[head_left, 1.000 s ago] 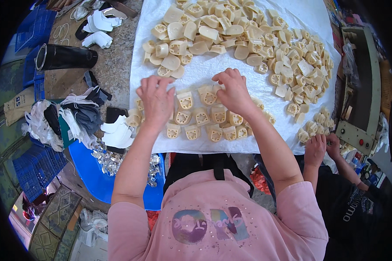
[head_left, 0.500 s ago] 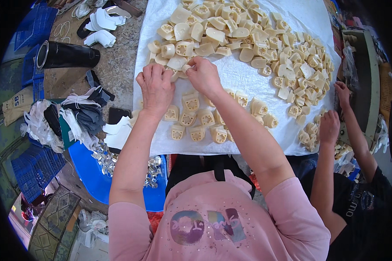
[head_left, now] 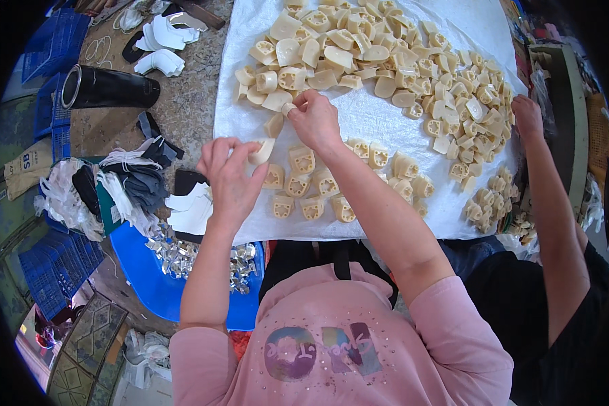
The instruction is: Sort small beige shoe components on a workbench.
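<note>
My left hand (head_left: 229,177) is at the left part of the white cloth (head_left: 365,111), with a cream plastic piece (head_left: 262,151) between its fingers and thumb. Farther off, my right hand (head_left: 314,120) pinches another small cream plastic piece (head_left: 288,109), mostly covered by the fingertips. A loose cream piece (head_left: 273,124) lies on the cloth between the two hands. Below my right hand and partly under its forearm, several cream pieces (head_left: 298,183) stand in loose rows, star-shaped hollows upward. A big heap of similar pieces (head_left: 386,51) spreads along the cloth's far side.
A co-worker's hand (head_left: 528,116) is at the cloth's right edge, by a small pile of pieces (head_left: 490,199). To the left are a black cylinder (head_left: 111,86), gloves (head_left: 139,177), white curved parts (head_left: 160,62) and a blue tub (head_left: 142,277) of shiny metal pieces.
My left hand has moved nearer and left, away from my right hand, carrying a cream piece. My right hand stays almost in place. The co-worker's near hand has left the small pile.
</note>
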### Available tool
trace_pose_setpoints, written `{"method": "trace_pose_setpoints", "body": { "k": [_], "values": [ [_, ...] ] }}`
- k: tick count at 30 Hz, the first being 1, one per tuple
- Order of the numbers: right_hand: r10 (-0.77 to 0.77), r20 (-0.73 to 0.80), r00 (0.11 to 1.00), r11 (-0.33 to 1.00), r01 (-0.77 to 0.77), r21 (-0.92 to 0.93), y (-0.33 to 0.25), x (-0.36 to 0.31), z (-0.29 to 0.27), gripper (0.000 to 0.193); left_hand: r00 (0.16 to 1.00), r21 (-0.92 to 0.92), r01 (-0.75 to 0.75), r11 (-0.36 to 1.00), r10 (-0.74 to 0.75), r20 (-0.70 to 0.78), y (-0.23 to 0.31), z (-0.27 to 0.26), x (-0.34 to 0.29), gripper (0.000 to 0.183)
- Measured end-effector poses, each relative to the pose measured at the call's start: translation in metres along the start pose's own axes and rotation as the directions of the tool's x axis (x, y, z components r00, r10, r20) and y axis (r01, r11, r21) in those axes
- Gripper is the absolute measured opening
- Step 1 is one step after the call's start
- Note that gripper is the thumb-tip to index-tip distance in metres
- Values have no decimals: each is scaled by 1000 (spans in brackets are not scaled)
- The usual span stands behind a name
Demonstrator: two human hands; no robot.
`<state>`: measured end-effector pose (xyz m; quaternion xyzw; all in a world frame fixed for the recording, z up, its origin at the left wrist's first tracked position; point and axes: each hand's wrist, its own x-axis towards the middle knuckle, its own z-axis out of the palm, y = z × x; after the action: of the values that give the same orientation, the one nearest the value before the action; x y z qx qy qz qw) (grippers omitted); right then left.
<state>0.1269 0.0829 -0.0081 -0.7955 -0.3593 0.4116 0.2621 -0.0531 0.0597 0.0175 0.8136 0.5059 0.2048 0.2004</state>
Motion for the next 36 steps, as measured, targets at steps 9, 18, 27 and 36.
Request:
{"method": "trace_pose_setpoints", "body": {
  "k": [9,18,27,36],
  "values": [
    [-227,9,974,973,226,48,-4,-19,-24,23,998,66,-59,996,57,26,6,12,-50,38],
    [-786,171,594,399,698,-595,14,-79,-51,28,993,-5,-117,993,117,28,-1,8,-45,32],
    [-742,320,589,351,748,-563,26,-98,-38,24,967,200,154,968,-189,168,-6,38,40,31],
    [-401,11,916,874,386,-296,26,-9,-43,26,963,98,-246,964,231,141,-28,28,30,29]
  ]
}}
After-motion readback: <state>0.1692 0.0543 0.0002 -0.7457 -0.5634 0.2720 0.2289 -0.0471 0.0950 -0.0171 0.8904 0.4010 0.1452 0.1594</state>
